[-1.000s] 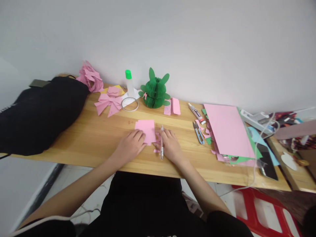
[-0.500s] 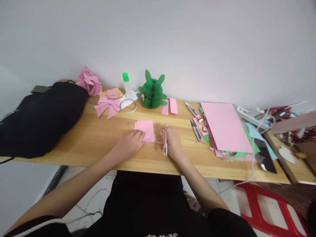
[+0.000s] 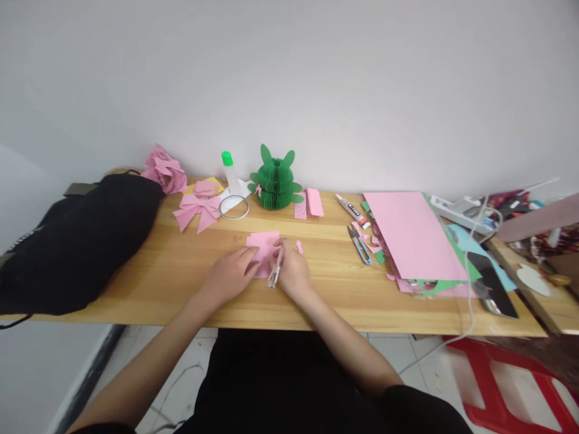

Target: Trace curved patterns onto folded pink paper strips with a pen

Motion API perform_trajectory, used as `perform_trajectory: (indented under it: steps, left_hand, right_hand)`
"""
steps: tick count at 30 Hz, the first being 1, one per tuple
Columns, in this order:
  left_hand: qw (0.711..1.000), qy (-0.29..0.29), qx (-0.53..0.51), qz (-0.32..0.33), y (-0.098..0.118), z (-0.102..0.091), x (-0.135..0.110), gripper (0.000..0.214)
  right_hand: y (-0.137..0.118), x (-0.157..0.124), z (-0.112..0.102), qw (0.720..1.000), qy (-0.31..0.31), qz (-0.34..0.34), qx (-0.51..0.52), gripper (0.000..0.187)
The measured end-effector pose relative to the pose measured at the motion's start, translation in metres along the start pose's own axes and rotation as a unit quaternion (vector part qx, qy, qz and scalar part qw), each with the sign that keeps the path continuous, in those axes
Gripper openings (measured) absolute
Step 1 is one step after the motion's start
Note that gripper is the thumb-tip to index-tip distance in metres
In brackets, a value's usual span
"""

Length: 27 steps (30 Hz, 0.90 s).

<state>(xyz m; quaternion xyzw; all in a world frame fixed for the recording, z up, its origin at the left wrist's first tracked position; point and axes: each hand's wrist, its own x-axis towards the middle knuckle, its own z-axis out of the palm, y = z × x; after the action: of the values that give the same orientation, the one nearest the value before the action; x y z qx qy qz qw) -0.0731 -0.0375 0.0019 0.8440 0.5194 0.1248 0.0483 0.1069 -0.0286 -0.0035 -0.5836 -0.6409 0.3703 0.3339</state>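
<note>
My left hand (image 3: 230, 277) lies open, pinning the pink paper (image 3: 263, 242) on the bench (image 3: 344, 283); my right hand (image 3: 294, 272) grips the pen (image 3: 275, 272) at its edge; firm pressure, short light strokes, I judge.

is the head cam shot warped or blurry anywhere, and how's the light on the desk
Head view: wide-angle warp bows the table edges and stretches the corners. Head view: the light is soft and even, with only faint shadows under the left hand and right hand and no strong glare on the wood. Head view: the pen and pink paper look slightly soft.
</note>
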Motion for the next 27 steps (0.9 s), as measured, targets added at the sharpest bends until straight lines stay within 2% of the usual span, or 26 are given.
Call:
perform_trajectory:
  steps: [6, 14, 18, 21, 24, 27]
  left_hand:
    - [0.999, -0.013, -0.038, -0.017, 0.002, -0.003, -0.002, 0.039]
    - [0.998, -0.023, -0.049, -0.038, 0.009, 0.0, -0.002, 0.039]
    - [0.997, -0.021, -0.06, -0.043, 0.005, -0.001, -0.001, 0.036]
    - [0.996, -0.026, -0.077, -0.041, 0.0, -0.003, 0.0, 0.035]
    - [0.994, -0.033, -0.098, -0.041, -0.003, -0.006, 0.002, 0.038]
    - [0.99, -0.041, -0.127, -0.033, -0.004, -0.01, 0.004, 0.041]
  right_hand:
    - [0.0, -0.011, -0.007, 0.996, -0.009, 0.023, 0.087, 0.033]
    - [0.001, -0.011, 0.002, 0.986, -0.006, 0.032, 0.165, 0.038]
    - [0.005, -0.01, 0.002, 0.985, 0.014, 0.041, 0.17, 0.04]
    - [0.005, -0.007, 0.001, 0.986, 0.019, 0.059, 0.156, 0.034]
    - [-0.001, 0.001, 0.001, 0.988, 0.015, 0.075, 0.133, 0.027]
    - [-0.012, 0.01, 0.004, 0.99, 0.023, 0.079, 0.111, 0.03]
